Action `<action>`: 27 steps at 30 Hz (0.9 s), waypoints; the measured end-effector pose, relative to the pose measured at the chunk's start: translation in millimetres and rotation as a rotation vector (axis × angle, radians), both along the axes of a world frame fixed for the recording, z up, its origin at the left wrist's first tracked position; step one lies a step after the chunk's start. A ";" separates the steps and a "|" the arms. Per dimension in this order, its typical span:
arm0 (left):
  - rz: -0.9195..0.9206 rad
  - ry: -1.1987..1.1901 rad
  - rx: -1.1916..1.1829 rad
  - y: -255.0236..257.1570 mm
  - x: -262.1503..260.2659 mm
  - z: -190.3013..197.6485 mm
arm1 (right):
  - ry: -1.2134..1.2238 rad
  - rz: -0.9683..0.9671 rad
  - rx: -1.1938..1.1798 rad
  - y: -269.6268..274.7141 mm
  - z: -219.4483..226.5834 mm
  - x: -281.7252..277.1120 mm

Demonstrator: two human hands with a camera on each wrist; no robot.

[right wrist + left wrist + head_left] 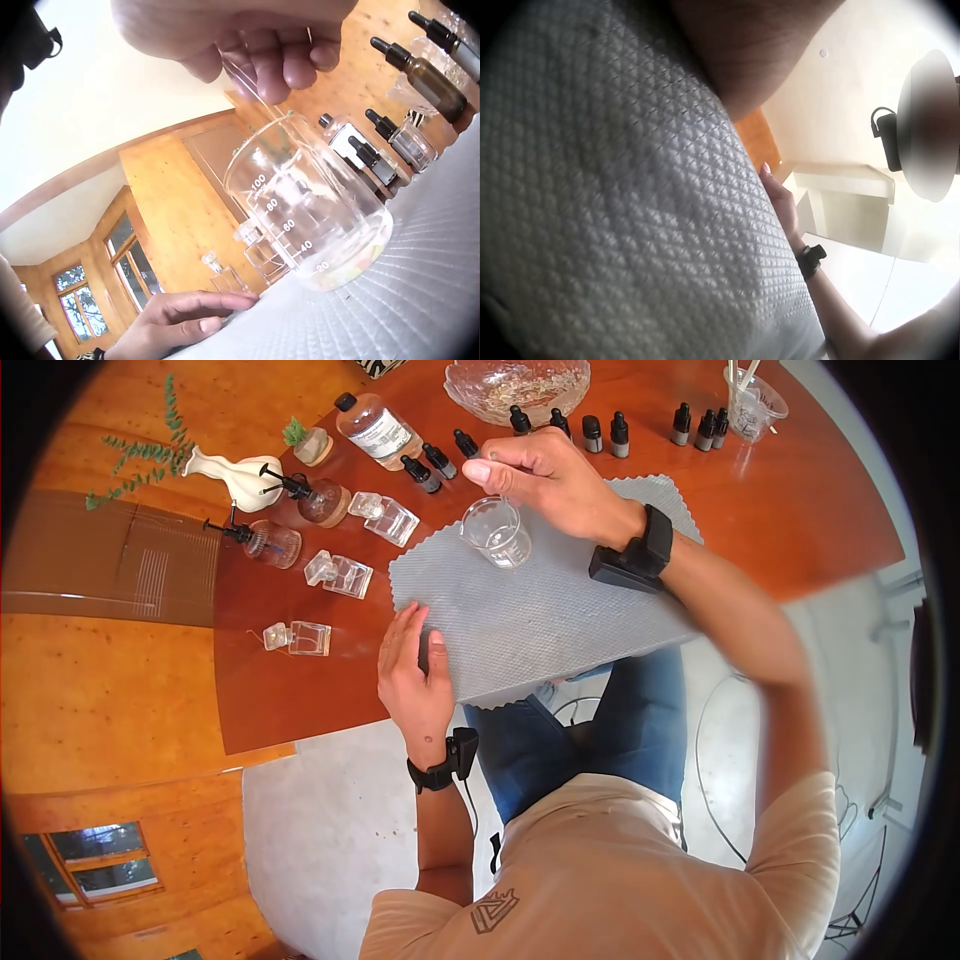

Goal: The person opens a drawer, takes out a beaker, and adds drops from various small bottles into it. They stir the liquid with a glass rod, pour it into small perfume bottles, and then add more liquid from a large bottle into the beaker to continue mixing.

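Thin rod in the beaker: we seem to be at the stirring step

In the head view, we see the beaker point(497, 540) standing on the grey mat point(570, 610) that covers part of the bench point(280, 705). The right hand point(555, 480) comes in over its rim from between one and two o'clock, finger and thumb pinched. The left hand point(418, 680) lies at seven o'clock on the mat's edge, fingers extended and grasping nothing. Dropper bottles point(620, 435) line up from ten round to two o'clock; square glass bottles point(385, 520) sit at eight to nine.

In the left wrist view, mat fills the nine o'clock side and the right hand shows near three. We cannot see the beaker here.

In the right wrist view, the right hand at twelve o'clock pinches a thin clear rod point(247, 79) that slants into the beaker. We cannot tell where its tip ends, nor how much liquid there is. Our judgement: the next move calls for small, gentle circles clear of the glass wall, with the left hand free to brace the beaker.
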State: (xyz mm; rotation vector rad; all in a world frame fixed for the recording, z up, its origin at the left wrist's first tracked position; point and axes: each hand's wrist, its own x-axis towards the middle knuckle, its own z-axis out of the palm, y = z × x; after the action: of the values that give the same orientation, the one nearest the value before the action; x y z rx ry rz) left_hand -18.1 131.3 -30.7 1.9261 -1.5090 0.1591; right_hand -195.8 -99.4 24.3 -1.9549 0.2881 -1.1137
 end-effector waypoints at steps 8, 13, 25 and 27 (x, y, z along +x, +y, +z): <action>0.005 -0.014 0.003 -0.1 0.3 -1.5 | -0.018 0.034 0.063 0.0 -6.3 3.4; 0.013 -0.015 0.008 0.2 1.1 -2.5 | -0.018 -0.015 0.049 0.0 -5.2 3.1; 0.019 -0.019 0.003 -0.4 -0.8 -1.1 | -0.013 0.030 0.084 2.0 -0.8 0.0; 0.019 -0.021 -0.004 -0.8 -1.0 -1.3 | 0.016 -0.032 -0.008 -3.7 -1.7 1.1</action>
State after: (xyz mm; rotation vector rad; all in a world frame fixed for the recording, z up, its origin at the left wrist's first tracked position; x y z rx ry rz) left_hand -19.1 130.5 -32.1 1.9419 -1.5031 0.1910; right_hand -194.8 -103.2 22.6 -1.9738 0.3248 -1.1213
